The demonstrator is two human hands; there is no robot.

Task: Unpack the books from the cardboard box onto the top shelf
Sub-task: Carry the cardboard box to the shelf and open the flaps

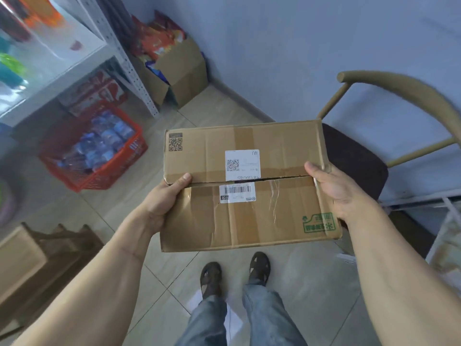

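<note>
Head view: I carry the box level before me, long axis across my body. My left hand clamps its left edge, my right hand its right edge. Flaps lie closed, slit gaping; the shelf stands off to my left.

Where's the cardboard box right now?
Centre of the head view, the cardboard box is held above the tiled floor between the left hand and right hand, flaps closed.
</note>
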